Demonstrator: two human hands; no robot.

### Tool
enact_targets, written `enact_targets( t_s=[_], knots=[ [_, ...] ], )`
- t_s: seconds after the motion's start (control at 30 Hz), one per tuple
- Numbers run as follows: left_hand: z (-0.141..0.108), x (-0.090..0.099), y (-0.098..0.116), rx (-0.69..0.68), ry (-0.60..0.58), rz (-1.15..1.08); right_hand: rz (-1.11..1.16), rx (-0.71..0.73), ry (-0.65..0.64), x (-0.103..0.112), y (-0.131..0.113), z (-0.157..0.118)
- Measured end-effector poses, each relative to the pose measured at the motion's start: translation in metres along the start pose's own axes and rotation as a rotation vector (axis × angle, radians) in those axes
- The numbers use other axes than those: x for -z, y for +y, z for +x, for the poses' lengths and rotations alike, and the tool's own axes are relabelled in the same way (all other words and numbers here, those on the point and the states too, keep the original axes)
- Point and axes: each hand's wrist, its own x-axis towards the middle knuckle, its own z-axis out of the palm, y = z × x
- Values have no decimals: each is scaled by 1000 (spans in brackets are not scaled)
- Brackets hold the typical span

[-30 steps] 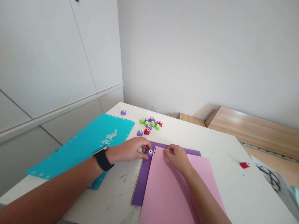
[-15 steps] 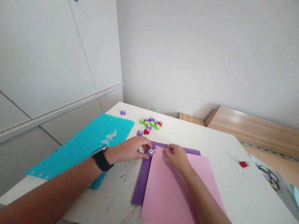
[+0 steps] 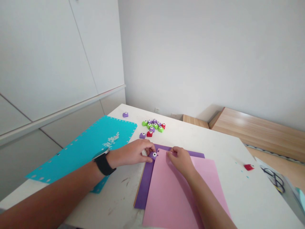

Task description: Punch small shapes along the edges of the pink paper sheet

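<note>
My left hand (image 3: 141, 152), with a dark watch band (image 3: 105, 163) at the wrist, is closed around a small purple craft punch (image 3: 152, 155). The punch sits at the upper left edge of a pink sheet of paper (image 3: 173, 194), beside a few small punched holes. My right hand (image 3: 179, 159) pinches the top edge of that sheet. Beneath the pink paper lies a purple sheet (image 3: 143, 194), showing along the left and top.
A blue sheet (image 3: 88, 143) with punched edges lies on the left, white paper bits (image 3: 111, 140) on it. Several purple, green and red punches (image 3: 154, 125) cluster behind my hands. One red punch (image 3: 249, 167) rests at right, near black-handled scissors (image 3: 276, 181).
The punch in my left hand has shifted very slightly to the right against the paper's edge. Both hands otherwise stay in place.
</note>
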Motion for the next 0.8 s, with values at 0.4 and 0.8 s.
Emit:
enact_targets(
  t_s=[0.4, 0.8],
  knots=[
    [0, 1, 0, -28, 7, -3, 41, 9, 7, 3, -2, -2],
    [4, -19, -2, 65, 49, -262, 123, 79, 72, 17, -6, -4]
  ],
)
